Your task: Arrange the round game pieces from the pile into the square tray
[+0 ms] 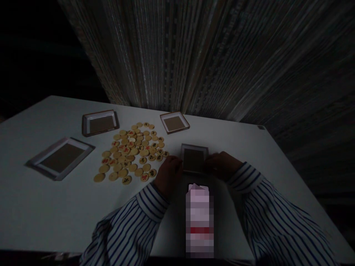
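Note:
In the dim head view, my left hand (169,174) is at the left side of a small rectangular tray (194,146), its fingers curled at the edge. My right hand (222,164) closes on the tray's right side, with the fingertips in shadow. The tray lies on the table between both hands, and its dark inner base shows. Left of my left hand spreads a loose pile of round wooden Chinese chess pieces (134,151). Some show red or black characters; others are plain side up.
Three more shallow trays stand on the white table (69,210): one at left (88,145), one at back left (83,125), one at back centre (181,129). A pale pink, pixelated object (199,218) lies between my forearms. A striped curtain (166,55) hangs behind the table.

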A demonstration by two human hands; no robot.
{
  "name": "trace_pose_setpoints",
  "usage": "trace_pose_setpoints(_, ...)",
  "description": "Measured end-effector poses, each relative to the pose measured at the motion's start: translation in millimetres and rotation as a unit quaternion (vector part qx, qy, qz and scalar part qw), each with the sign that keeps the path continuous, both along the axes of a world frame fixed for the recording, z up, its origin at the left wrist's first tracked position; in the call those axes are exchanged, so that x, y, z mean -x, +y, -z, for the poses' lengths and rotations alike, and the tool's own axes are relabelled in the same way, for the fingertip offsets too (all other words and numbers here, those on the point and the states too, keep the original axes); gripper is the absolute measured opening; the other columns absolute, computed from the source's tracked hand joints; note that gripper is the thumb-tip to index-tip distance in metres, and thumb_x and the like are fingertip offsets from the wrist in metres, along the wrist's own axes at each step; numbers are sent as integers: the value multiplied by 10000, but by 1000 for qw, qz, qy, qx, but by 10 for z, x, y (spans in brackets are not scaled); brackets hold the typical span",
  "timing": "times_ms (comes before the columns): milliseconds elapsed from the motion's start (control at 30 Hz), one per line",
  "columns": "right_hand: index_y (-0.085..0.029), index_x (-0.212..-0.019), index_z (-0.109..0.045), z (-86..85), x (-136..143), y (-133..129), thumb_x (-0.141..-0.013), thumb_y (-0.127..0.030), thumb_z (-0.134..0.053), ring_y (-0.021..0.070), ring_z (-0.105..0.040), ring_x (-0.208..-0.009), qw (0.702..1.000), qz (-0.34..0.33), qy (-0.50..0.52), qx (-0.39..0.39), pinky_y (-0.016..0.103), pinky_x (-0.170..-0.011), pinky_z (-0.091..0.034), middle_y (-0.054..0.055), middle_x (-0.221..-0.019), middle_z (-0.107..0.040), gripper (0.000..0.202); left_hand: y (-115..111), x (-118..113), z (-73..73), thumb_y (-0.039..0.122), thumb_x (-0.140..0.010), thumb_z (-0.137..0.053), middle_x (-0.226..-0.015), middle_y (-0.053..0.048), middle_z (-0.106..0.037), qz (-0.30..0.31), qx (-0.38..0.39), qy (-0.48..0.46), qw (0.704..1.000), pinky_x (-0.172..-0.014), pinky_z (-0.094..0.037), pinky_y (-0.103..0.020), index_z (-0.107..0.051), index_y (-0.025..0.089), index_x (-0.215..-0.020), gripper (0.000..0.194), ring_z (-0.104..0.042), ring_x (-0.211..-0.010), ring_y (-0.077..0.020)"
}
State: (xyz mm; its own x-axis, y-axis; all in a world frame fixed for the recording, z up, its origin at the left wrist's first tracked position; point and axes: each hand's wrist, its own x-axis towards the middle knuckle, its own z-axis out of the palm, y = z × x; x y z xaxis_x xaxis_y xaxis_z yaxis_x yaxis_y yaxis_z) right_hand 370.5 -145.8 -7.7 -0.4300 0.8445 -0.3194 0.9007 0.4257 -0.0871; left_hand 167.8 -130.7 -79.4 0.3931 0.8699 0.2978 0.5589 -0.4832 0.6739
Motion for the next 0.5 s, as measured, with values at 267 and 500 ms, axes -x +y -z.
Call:
trace_pose_setpoints(267, -236, -778, -660, 5, 24, -28, -770, -173, -478, 162, -599, -771, 1000, -12, -24, -13, 283, -653, -401, 19, -855, -673, 193, -1, -4, -7, 138, -768, -496, -901, -80, -605, -3, 13, 3, 1000, -745, -495, -307, -631, 140, -885, 179, -588, -808, -163)
trace_pose_setpoints(500, -251, -811, -663, 5, 21, -30, -781, -192, -480, 170, -609, -794, 999, -25, -35, -12, 284, -657, -407, 13, -864, -679, 195, -16, -3, -28, 145, -777, -491, -909, -78, -606, -6, 15, 8, 1000, -757, -491, -302, -633, 141, -890, 181, -585, -831, -164)
